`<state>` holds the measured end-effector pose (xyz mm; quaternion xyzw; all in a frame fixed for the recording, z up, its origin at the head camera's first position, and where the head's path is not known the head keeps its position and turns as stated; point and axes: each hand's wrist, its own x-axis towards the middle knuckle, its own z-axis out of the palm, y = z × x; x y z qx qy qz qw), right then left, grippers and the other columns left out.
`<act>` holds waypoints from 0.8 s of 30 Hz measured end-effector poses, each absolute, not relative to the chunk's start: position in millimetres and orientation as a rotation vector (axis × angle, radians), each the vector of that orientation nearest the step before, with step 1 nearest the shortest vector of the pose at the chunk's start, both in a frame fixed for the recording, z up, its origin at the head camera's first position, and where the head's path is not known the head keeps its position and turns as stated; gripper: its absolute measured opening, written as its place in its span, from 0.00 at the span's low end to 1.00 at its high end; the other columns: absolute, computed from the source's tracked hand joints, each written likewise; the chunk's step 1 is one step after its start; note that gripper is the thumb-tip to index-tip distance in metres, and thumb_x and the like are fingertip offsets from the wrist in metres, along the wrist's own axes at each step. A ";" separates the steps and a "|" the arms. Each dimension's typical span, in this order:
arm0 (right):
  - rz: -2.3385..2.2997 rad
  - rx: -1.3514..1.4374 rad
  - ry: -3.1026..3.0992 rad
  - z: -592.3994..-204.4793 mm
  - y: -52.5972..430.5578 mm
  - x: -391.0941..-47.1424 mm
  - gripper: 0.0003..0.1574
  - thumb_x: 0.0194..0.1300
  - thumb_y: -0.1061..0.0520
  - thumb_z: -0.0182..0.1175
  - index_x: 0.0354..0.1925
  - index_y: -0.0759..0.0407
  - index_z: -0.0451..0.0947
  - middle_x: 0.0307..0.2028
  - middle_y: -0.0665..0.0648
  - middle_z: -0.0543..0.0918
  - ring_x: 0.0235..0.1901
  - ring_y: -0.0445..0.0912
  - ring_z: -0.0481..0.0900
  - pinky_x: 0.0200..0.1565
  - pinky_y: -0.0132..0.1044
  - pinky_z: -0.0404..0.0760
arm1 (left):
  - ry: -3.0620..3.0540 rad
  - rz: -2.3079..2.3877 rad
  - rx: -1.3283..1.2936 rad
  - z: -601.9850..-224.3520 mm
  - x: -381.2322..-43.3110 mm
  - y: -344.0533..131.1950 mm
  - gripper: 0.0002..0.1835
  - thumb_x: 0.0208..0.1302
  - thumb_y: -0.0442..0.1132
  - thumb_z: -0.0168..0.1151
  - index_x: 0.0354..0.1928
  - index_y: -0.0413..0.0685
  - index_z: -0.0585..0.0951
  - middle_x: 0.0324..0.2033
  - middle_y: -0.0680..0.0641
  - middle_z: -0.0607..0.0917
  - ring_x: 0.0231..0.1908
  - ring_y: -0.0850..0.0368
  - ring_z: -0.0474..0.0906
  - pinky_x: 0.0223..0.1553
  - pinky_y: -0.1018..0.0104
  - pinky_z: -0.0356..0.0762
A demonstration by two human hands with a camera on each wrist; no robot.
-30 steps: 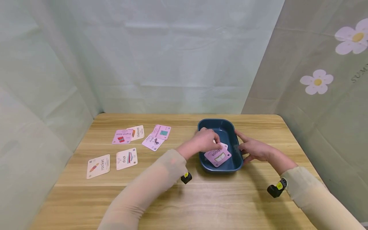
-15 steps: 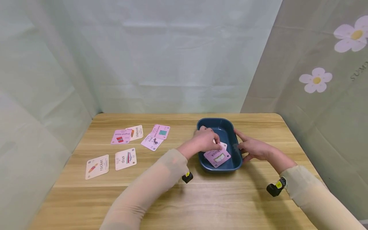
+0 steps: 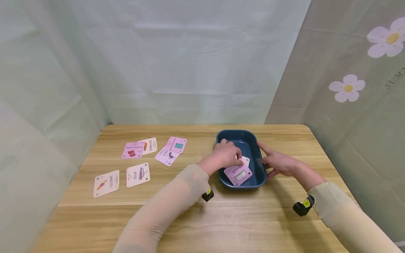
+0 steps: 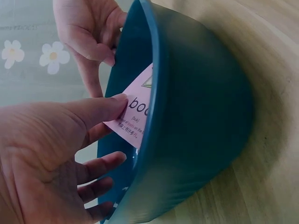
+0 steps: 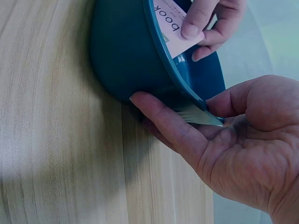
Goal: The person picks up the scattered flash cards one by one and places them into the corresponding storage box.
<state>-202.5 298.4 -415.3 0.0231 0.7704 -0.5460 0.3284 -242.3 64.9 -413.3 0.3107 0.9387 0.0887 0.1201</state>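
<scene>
In the head view my left hand (image 3: 225,154) reaches over the left rim of a dark blue plastic basin (image 3: 242,187). Between thumb and fingers it pinches the upper edge of a pink "book" flashcard (image 3: 238,175), which hangs tilted inside. Behind it a pale card (image 3: 245,160) shows in part. The left wrist view has the thumb on the face of the flashcard (image 4: 138,109), other fingers spread. My right hand (image 3: 281,164) holds the basin's right side; in the right wrist view its thumb lies inside the rim and its fingers (image 5: 163,116) press the outer wall.
On the left of the wooden table (image 3: 246,221) lie several flashcards: a rocket card (image 3: 106,183), a ship card (image 3: 138,175), an English book card (image 3: 133,150) overlapping a lifeboat card (image 3: 150,145), and an exercise book card (image 3: 177,144) overlapping an ant card (image 3: 166,156). Curtains enclose the table.
The left hand has lowered the book flashcard slightly toward the basin's near end. The right hand keeps its hold on the basin. The head view has shifted a little.
</scene>
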 end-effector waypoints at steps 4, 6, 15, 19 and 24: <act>-1.431 0.058 2.018 -415.2 298.6 -202.2 0.52 0.76 0.66 0.41 0.81 0.39 0.24 0.78 0.75 0.37 0.67 0.72 0.65 0.47 0.56 0.84 | 2.758 0.248 0.912 -414.2 -242.1 65.2 0.11 0.65 0.62 0.67 0.40 0.68 0.86 0.50 0.51 0.79 0.55 0.49 0.64 0.56 0.54 0.67; -1.431 0.059 2.018 -415.2 298.6 -202.1 0.52 0.76 0.66 0.41 0.81 0.39 0.24 0.78 0.75 0.37 0.67 0.72 0.65 0.47 0.56 0.84 | 2.763 0.239 0.914 -414.5 -242.3 65.2 0.13 0.65 0.62 0.67 0.44 0.68 0.87 0.52 0.51 0.79 0.56 0.49 0.64 0.57 0.54 0.67; -1.431 0.066 2.016 -415.1 297.8 -203.1 0.52 0.77 0.66 0.41 0.81 0.39 0.24 0.77 0.76 0.40 0.67 0.72 0.66 0.47 0.56 0.84 | 2.797 0.284 0.917 -411.7 -243.9 62.1 0.23 0.66 0.61 0.66 0.61 0.67 0.83 0.62 0.49 0.77 0.64 0.47 0.64 0.64 0.50 0.64; -1.430 0.066 2.017 -414.8 297.8 -203.0 0.52 0.77 0.65 0.41 0.81 0.39 0.24 0.77 0.76 0.41 0.66 0.71 0.66 0.47 0.56 0.85 | 2.829 0.316 0.921 -409.2 -243.7 60.7 0.30 0.68 0.62 0.64 0.70 0.68 0.76 0.68 0.49 0.73 0.68 0.46 0.62 0.67 0.48 0.62; -1.426 0.063 2.017 -414.9 297.4 -202.3 0.51 0.78 0.65 0.41 0.81 0.39 0.24 0.77 0.76 0.41 0.67 0.71 0.66 0.47 0.56 0.84 | 2.846 0.398 0.938 -405.6 -242.6 59.8 0.39 0.68 0.63 0.63 0.78 0.66 0.65 0.74 0.47 0.67 0.72 0.44 0.58 0.72 0.45 0.56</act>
